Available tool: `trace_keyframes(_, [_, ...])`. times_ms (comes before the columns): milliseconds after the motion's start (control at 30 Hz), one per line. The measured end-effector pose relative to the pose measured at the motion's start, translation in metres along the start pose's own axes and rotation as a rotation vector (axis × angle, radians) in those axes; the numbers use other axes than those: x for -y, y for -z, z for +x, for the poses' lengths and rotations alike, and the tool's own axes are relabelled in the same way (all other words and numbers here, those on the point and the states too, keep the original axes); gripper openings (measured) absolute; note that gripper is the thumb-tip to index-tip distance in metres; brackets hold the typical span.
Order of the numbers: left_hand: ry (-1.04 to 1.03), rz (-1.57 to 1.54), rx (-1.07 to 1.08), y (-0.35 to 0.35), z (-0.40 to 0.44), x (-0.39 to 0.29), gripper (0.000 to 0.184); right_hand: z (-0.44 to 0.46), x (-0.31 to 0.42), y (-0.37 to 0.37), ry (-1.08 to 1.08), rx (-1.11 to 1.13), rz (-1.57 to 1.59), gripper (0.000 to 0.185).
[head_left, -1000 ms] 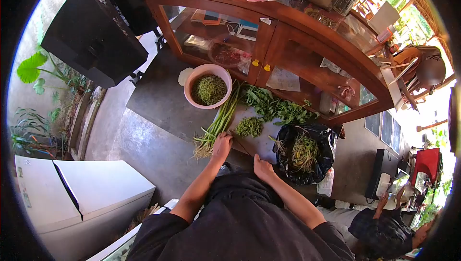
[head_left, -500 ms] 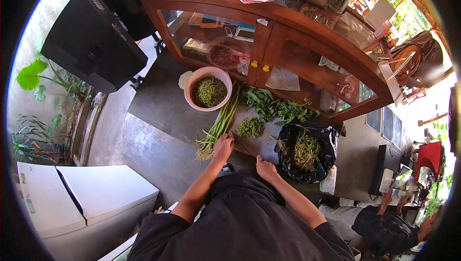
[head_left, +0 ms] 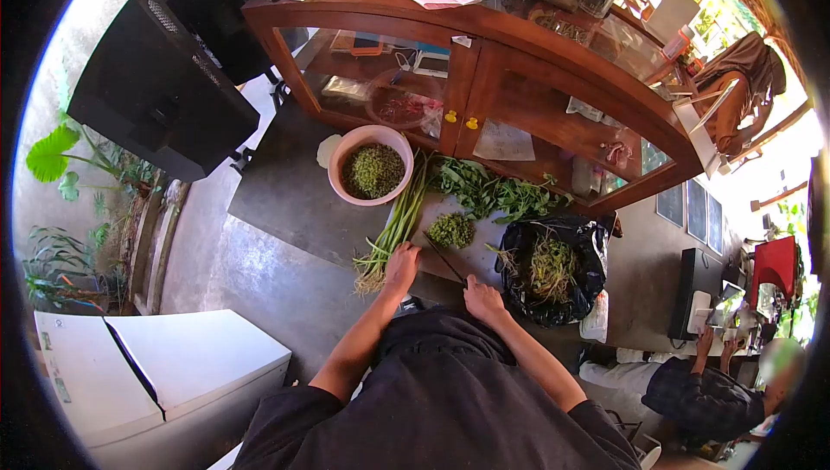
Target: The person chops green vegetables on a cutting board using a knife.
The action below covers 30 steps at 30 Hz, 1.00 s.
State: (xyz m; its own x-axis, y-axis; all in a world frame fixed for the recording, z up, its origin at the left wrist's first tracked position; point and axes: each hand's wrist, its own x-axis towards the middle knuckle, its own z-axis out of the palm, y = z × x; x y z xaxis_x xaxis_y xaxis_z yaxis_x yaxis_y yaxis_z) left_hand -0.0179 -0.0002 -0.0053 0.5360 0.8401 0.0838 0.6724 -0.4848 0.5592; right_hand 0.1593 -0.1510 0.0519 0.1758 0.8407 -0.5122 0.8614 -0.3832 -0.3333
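Note:
My left hand (head_left: 403,266) is closed at the root end of a bunch of long green stalks (head_left: 405,217), which look like spring onions with stringy pale roots. The fingers curl over the stalks' right edge, partly hiding what they grip. In my right hand (head_left: 484,299) is a knife (head_left: 447,258), its thin dark blade pointing up and left across the board (head_left: 481,254). Near the blade's tip lies a pile of chopped green pieces (head_left: 451,230). Leafy greens (head_left: 497,193) spread behind it. A pink bowl (head_left: 335,185) of chopped greens (head_left: 376,172) stands beyond the stalks.
Right of the board sits a black plastic bag (head_left: 592,254) with roots and yellowed trimmings (head_left: 553,269). A glass-fronted wooden cabinet (head_left: 484,63) borders the table's back. A white fridge (head_left: 199,353) stands at left. Another person (head_left: 700,396) works at the far right.
The knife blade has swung up and forward, its tip now nearer the chopped pile. My left hand stays almost in place. The person at right has shifted, and the view has tilted slightly.

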Motion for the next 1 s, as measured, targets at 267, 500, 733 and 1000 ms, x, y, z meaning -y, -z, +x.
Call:
trace_keyframes(267, [-0.021,0.01,-0.013,0.006,0.011,0.0,0.018,-0.023,0.001,0.014,0.067,-0.016,-0.071,0.041])
trace_keyframes(500, [-0.055,0.018,-0.029,0.006,0.011,0.001,0.02,-0.026,0.001,0.016,0.071,-0.026,-0.115,0.039])
trace_keyframes(733, [-0.033,-0.009,0.022,0.005,0.012,0.002,0.02,-0.027,0.007,0.024,0.074,0.021,-0.103,0.032])
trace_keyframes(1000, [-0.041,-0.046,0.004,0.005,0.013,0.002,0.023,0.01,-0.003,-0.009,-0.059,0.214,0.012,0.041])
